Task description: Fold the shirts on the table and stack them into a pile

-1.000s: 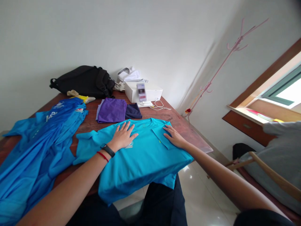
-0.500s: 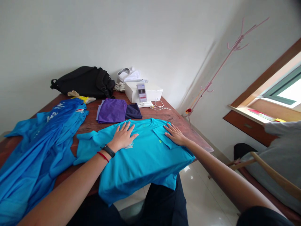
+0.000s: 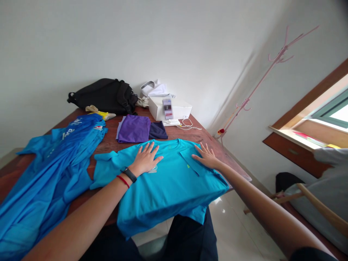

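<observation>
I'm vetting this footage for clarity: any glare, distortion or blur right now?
Head view: glints on the floor; overexposed window; coat rack leaning, perhaps from wide-angle distortion; a pixelated patch over part of the white box; turquoise shirt softly lit, without glare.

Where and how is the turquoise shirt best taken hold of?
Probably grip the turquoise shirt by its lower part, from the near side: that droops past the edge of the table, leaving both faces pinchable; the upper part lies flat under the left hand and right hand.
</observation>
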Available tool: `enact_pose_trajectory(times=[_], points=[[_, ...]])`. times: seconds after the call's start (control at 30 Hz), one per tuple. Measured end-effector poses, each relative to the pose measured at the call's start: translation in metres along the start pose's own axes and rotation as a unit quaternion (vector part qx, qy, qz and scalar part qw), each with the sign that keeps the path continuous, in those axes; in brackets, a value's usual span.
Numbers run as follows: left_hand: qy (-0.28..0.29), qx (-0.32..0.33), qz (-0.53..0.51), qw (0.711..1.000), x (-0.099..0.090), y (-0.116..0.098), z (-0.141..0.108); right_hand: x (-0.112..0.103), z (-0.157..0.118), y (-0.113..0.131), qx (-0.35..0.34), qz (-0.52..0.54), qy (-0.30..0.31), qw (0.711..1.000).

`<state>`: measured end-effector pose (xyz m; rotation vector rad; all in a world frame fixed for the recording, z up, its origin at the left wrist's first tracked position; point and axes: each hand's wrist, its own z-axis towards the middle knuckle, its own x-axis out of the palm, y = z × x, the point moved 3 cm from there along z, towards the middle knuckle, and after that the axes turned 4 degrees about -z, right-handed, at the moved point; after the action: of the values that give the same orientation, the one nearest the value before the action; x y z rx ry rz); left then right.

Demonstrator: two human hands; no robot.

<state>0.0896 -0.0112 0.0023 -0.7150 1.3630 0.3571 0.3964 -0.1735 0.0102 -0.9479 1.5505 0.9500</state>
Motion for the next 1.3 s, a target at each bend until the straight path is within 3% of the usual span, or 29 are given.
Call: enact_pose_trajectory(times=[0.1,0.23,0.5,0.67,0.83,0.97,1.1,1.3], points=[[0.001,0.003,-0.003,1.0,0.001,0.0,0.0,-0.001,0.001,0.015,-0.022,0.009,-0.028,0.999],[-0.005,0.006,-0.007,1.0,0.0,0.0,-0.001,0.013,0.003,0.03,-0.054,0.009,-0.022,0.998],[-0.018,0.009,-0.01,1.0,-0.002,-0.002,-0.003,0.024,0.003,0.029,-0.054,-0.005,-0.055,0.997],[-0.036,0.013,-0.021,0.999,0.0,-0.001,-0.002,0.008,0.017,0.029,-0.083,0.023,-0.11,0.99],[-0.046,0.017,-0.035,0.998,0.0,0.0,-0.003,-0.023,0.054,0.043,-0.155,0.066,-0.16,0.973],[-0.057,0.032,-0.039,0.997,-0.004,-0.003,-0.005,-0.035,0.086,0.064,-0.162,0.06,-0.136,0.976],[-0.055,0.06,-0.043,0.996,-0.011,-0.007,-0.007,-0.035,0.104,0.081,-0.216,0.039,-0.079,0.972],[-0.02,0.119,-0.066,0.991,-0.015,-0.014,-0.008,-0.036,0.114,0.068,-0.212,-0.018,-0.045,0.976]])
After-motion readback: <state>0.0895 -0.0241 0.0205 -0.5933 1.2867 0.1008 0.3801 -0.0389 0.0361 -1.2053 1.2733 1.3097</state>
